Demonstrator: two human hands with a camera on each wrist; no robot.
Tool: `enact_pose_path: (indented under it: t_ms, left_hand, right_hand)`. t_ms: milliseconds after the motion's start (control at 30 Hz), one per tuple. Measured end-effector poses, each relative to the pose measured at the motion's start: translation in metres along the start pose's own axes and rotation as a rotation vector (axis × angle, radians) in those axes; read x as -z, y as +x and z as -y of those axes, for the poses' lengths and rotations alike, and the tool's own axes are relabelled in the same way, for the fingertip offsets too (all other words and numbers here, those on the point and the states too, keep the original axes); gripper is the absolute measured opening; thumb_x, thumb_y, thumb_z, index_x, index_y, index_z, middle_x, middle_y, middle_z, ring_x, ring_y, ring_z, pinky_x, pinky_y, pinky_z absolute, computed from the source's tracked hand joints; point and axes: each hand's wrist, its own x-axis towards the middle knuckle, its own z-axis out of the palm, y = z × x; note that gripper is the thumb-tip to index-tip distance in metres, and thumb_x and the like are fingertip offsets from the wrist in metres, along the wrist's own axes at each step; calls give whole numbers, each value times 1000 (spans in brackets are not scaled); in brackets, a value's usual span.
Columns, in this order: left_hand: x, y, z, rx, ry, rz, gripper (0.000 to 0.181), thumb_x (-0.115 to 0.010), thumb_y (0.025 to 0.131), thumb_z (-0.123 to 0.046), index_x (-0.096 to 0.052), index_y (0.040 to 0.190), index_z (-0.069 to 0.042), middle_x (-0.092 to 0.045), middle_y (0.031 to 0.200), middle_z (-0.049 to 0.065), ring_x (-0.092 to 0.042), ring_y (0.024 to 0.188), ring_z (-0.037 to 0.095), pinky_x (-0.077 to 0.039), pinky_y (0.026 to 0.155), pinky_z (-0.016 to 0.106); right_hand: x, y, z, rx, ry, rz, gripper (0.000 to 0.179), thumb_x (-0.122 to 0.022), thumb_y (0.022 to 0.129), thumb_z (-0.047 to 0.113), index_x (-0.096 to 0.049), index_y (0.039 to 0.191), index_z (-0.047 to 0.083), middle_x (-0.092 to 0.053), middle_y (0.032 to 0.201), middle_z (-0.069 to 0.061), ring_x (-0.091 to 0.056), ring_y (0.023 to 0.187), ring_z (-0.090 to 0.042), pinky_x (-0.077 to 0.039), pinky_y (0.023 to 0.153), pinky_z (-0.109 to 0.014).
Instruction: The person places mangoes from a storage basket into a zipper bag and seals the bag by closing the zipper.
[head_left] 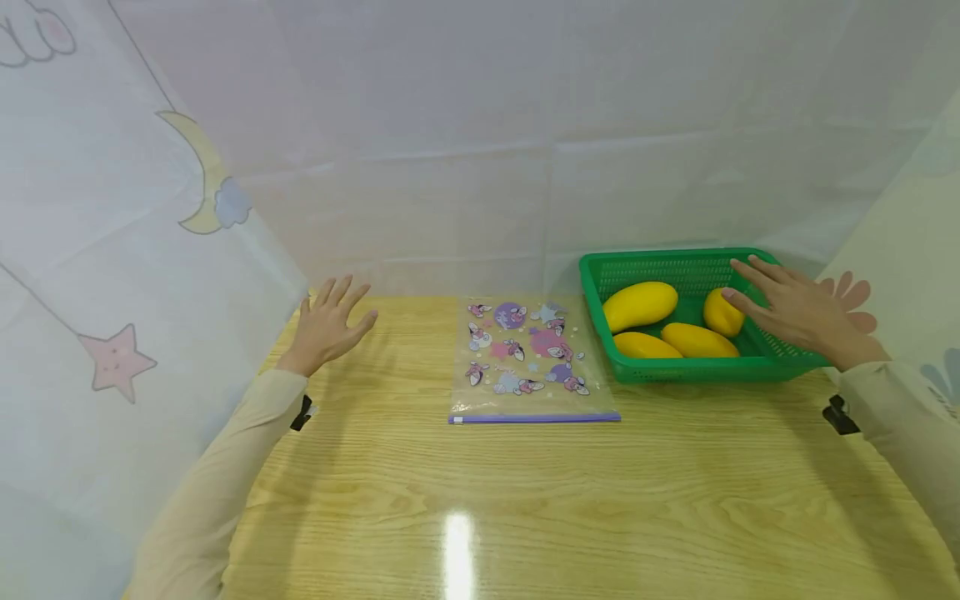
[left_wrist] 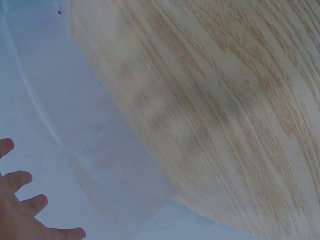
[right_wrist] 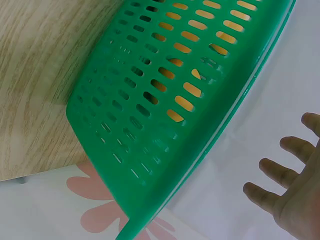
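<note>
My left hand point(head_left: 325, 327) hovers above the table's left side with its fingers spread, holding nothing. Over the right part of a green plastic basket point(head_left: 705, 369), my right hand point(head_left: 798, 310) is held with straight fingers and also grips nothing. Several yellow mangoes lie in the basket, among them one mango point(head_left: 641, 306) at the left and another mango point(head_left: 700, 341) at the front. Part of the yellow fruit point(head_left: 722, 313) nearest my right hand is hidden by the thumb. A clear zip bag point(head_left: 525, 350) with cartoon prints lies flat left of the basket, its purple slider strip point(head_left: 536, 418) towards me.
The wood-grain table point(head_left: 420, 492) carries a bright light reflection near its front. A pale printed curtain point(head_left: 450, 167) hangs behind the table and along both sides. Each wrist wears a dark strap mount, the left mount point(head_left: 302, 412) and the right mount point(head_left: 840, 415).
</note>
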Motion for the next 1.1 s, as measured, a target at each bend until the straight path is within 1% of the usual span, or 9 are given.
enact_pose_path:
  t_ms: [133, 300, 400, 567, 700, 833, 1000, 1100]
  left_hand:
    - [1, -1, -1, -6, -9, -3, 67, -43, 100, -55, -39, 153, -14, -22, 160, 18, -11, 146, 43, -9, 101, 81]
    - [0, -1, -2, -12, -29, 17, 68, -42, 101, -56, -37, 153, -14, -20, 161, 19, -12, 145, 45, -16, 100, 80]
    - [-1, -1, -3, -19, -32, 21, 68, -41, 101, -57, -37, 154, -14, -20, 161, 18, -14, 145, 46, -17, 99, 80]
    - [-4, -1, -5, -24, -39, 19, 68, -41, 100, -58, -37, 154, -17, -22, 161, 17, -16, 145, 45, -16, 100, 79]
    - [-7, -2, -8, -35, -48, 31, 67, -40, 101, -57, -36, 154, -16, -22, 161, 17, -17, 144, 46, -16, 101, 78]
    - [-10, -4, -13, -68, -61, 32, 66, -41, 101, -54, -38, 153, -13, -24, 159, 20, -21, 142, 48, -20, 102, 76]
    - [-15, -6, -20, -86, -79, 44, 67, -42, 101, -55, -39, 152, -13, -24, 160, 19, -21, 142, 48, -21, 102, 76]
    - [-18, -8, -23, -98, -86, 38, 66, -43, 101, -54, -40, 152, -13, -25, 159, 18, -21, 142, 48, -21, 102, 75]
  right_hand:
    - [1, 1, 1, -22, 25, 17, 70, -39, 106, 45, -12, 160, 11, -7, 160, -29, -15, 139, -56, -11, 108, -71]
    - [3, 1, 2, -34, 49, 35, 70, -39, 105, 45, -13, 160, 10, -5, 161, -27, -14, 137, -59, -10, 106, -73]
    - [5, 2, 5, -36, 57, 37, 70, -40, 105, 45, -15, 159, 9, -6, 160, -27, -16, 135, -62, -12, 104, -75]
    - [6, 3, 7, -38, 35, 39, 69, -40, 105, 46, -16, 159, 10, -12, 159, -29, -20, 130, -65, -19, 98, -77]
    - [6, 4, 9, -31, 28, 40, 69, -41, 105, 45, -18, 159, 8, -17, 157, -32, -23, 128, -66, -22, 96, -77]
    - [6, 5, 10, -31, 39, 44, 69, -43, 105, 44, -19, 158, 7, -18, 156, -33, -25, 128, -65, -23, 96, -77]
    - [7, 6, 12, -33, 41, 40, 69, -43, 104, 45, -21, 158, 8, -18, 156, -32, -28, 127, -64, -23, 95, -77]
    - [8, 7, 13, -32, 48, 39, 69, -43, 104, 45, -21, 158, 8, -18, 156, -32, -26, 128, -64, -23, 96, -77]
